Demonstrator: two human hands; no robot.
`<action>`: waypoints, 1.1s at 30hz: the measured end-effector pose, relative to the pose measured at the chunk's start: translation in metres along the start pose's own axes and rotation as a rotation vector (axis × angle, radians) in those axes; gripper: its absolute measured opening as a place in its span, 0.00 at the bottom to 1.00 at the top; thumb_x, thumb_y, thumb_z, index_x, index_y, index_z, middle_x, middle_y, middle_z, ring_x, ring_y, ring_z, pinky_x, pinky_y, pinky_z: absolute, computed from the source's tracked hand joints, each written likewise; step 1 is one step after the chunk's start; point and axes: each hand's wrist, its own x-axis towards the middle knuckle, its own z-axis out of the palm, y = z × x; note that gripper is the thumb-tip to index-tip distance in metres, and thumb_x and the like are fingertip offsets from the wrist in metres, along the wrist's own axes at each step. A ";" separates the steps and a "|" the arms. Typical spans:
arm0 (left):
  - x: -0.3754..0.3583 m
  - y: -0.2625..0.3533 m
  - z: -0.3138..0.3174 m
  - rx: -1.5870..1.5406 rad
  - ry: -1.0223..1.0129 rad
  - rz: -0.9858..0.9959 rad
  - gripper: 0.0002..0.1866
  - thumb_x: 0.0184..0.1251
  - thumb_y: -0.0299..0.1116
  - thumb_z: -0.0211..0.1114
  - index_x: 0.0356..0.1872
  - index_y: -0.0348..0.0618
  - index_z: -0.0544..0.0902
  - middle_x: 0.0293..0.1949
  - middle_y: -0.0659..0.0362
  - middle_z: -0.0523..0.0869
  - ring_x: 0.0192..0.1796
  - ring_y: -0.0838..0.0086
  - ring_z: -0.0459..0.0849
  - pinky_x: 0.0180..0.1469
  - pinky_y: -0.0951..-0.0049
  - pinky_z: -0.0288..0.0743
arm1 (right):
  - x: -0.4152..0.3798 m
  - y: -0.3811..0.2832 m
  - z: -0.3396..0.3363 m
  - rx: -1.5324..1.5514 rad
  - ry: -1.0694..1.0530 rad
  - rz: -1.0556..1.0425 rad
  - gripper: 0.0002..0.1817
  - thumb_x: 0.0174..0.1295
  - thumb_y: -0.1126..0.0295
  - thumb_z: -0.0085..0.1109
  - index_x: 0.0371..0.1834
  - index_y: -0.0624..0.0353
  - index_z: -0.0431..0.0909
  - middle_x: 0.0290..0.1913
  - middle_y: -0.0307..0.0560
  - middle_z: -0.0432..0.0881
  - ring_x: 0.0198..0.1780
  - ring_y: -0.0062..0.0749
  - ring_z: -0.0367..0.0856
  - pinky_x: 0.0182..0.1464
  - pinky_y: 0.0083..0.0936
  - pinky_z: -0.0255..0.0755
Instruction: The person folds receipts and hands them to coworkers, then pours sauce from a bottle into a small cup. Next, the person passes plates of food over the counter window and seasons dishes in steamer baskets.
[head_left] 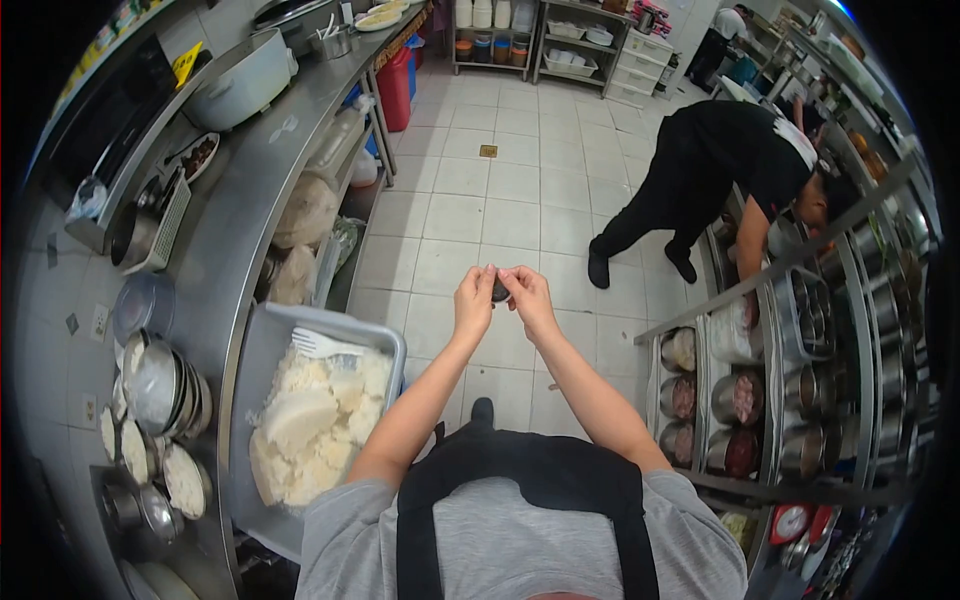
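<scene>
Out in front of my body, above the floor, both hands are held close together. My left hand [473,298] pinches one side of a small dark round object [499,291]; its kind is too small to make out. The other side of it is gripped by the fingers of my right hand [529,298]. To the left of my arms is a grey plastic tub [398,350] holding a clumped white food like cooked rice [325,420]. A white fork-shaped scoop [322,345] lies on top of the rice.
A long steel counter [225,250] runs along the left, with stacked metal bowls [165,385] and a large pot [240,80]. At right, a co-worker [720,160] bends into a steel rack [775,330] of food containers. A red bin [395,90] stands further ahead.
</scene>
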 end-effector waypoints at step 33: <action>0.734 -0.010 -0.023 0.383 0.542 -0.034 0.25 0.61 0.53 0.53 0.24 0.36 0.78 0.25 0.46 0.81 0.32 0.55 0.80 0.36 0.62 0.70 | 0.776 -0.003 0.089 -0.160 -0.529 0.110 0.17 0.61 0.58 0.54 0.28 0.63 0.75 0.21 0.39 0.73 0.18 0.18 0.67 0.19 0.14 0.61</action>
